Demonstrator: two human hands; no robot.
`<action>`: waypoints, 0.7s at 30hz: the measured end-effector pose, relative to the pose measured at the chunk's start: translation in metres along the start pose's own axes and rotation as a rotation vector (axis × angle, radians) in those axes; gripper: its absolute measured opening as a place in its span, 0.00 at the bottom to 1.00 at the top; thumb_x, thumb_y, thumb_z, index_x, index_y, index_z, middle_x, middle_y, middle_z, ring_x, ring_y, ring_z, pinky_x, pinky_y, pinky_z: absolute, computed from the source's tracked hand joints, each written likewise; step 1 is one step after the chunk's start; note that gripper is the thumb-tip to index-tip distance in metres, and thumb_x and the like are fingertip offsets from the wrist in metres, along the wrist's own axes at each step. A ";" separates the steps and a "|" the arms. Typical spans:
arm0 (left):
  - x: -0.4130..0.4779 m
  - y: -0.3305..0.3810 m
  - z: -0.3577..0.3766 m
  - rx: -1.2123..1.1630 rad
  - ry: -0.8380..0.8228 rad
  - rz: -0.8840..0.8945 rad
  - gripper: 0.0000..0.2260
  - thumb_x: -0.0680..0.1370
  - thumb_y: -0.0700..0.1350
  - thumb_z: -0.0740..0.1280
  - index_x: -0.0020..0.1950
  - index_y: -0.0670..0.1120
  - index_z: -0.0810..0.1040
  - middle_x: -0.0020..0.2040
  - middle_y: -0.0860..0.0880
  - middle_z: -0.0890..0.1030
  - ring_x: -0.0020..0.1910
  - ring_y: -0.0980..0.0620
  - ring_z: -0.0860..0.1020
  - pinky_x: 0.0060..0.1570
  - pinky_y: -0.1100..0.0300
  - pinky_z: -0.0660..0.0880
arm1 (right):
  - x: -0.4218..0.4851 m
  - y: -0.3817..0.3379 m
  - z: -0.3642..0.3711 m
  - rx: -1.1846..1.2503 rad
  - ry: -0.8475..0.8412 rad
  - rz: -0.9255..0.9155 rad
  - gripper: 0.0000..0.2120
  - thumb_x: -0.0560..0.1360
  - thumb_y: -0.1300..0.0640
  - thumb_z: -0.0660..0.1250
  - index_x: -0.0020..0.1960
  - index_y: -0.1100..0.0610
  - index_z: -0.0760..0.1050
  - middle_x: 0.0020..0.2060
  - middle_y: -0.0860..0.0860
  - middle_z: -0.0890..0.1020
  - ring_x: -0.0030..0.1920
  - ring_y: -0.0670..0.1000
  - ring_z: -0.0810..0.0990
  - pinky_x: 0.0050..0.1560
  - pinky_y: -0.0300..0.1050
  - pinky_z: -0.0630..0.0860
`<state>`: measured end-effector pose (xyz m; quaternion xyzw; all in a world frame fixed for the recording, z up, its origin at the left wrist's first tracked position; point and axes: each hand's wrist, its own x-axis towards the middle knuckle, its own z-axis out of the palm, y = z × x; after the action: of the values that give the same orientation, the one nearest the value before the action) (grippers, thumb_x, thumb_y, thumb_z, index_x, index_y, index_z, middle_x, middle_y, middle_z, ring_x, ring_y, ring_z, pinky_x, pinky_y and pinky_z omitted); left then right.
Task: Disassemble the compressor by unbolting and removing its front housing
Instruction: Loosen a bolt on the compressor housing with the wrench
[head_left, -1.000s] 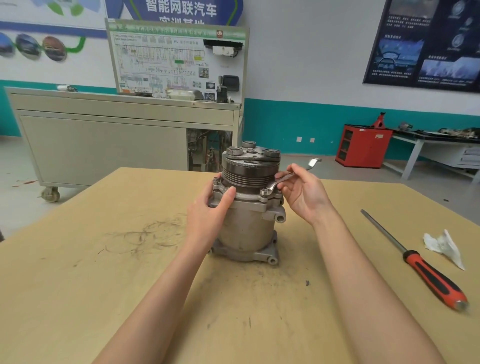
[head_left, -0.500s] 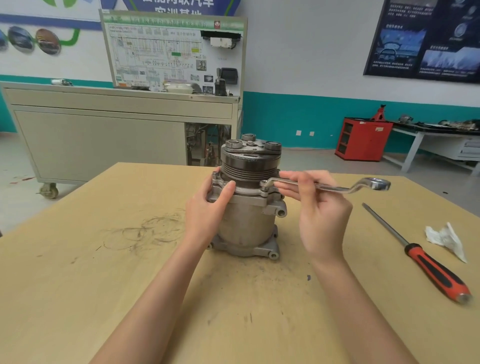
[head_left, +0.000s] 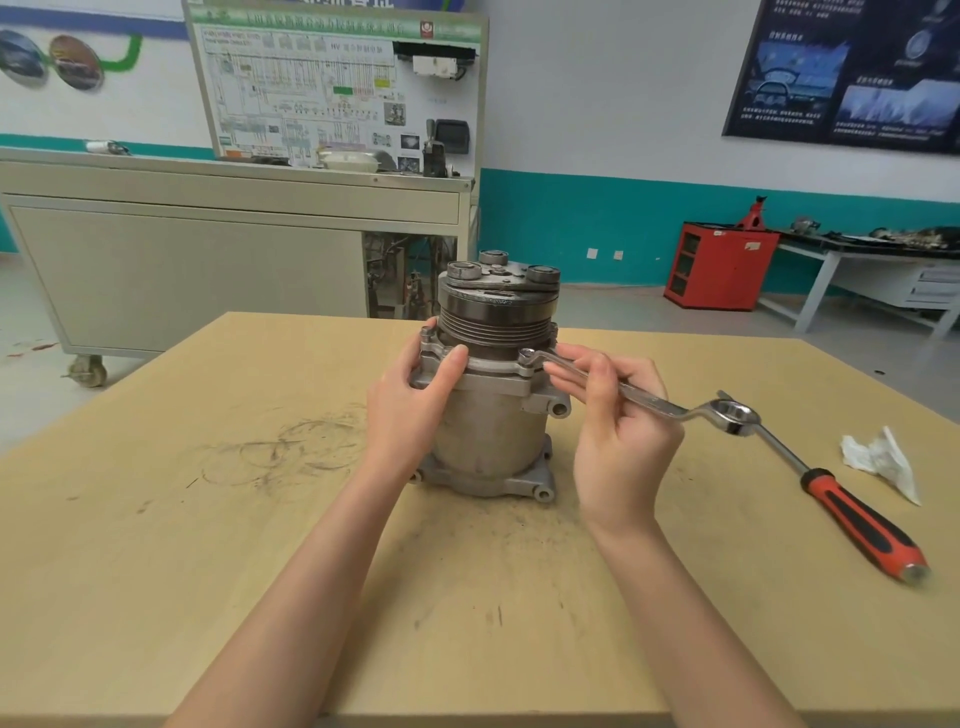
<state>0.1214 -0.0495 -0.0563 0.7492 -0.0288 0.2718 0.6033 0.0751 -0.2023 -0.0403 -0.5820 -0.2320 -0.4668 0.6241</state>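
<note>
Our left hand (head_left: 410, 415) wraps the compressor (head_left: 493, 436), bracing it. Our right hand (head_left: 623, 441) pinches the ring spanner (head_left: 670, 410), seated on a housing bolt (head_left: 525, 356).

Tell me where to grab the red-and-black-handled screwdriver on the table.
Take the red-and-black-handled screwdriver by its thick handle, probably from above: it lies flat on the tan wooden table, handle end toward the person, and the thin shaft offers less grip.
</note>
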 end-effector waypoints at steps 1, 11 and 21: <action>0.000 0.000 0.000 0.000 -0.002 -0.003 0.35 0.66 0.71 0.60 0.71 0.59 0.71 0.60 0.54 0.81 0.60 0.56 0.76 0.63 0.52 0.73 | 0.000 0.001 -0.001 -0.003 0.018 0.005 0.08 0.79 0.55 0.58 0.50 0.56 0.74 0.45 0.49 0.82 0.44 0.48 0.85 0.46 0.44 0.81; -0.001 0.001 0.000 -0.010 -0.010 -0.017 0.32 0.68 0.69 0.62 0.70 0.59 0.72 0.61 0.53 0.80 0.60 0.57 0.75 0.62 0.56 0.72 | 0.056 0.027 -0.004 0.392 0.064 0.648 0.14 0.83 0.62 0.49 0.41 0.61 0.67 0.30 0.56 0.83 0.29 0.53 0.82 0.29 0.40 0.78; -0.002 0.004 -0.016 0.002 -0.176 -0.016 0.35 0.66 0.70 0.66 0.72 0.70 0.61 0.70 0.61 0.68 0.65 0.63 0.64 0.60 0.61 0.64 | 0.070 0.010 -0.010 0.444 0.021 0.610 0.19 0.82 0.50 0.54 0.41 0.61 0.73 0.36 0.58 0.85 0.32 0.54 0.84 0.30 0.38 0.78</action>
<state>0.1119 -0.0364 -0.0520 0.7711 -0.0757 0.2001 0.5998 0.1127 -0.2349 0.0104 -0.4702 -0.1371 -0.2038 0.8477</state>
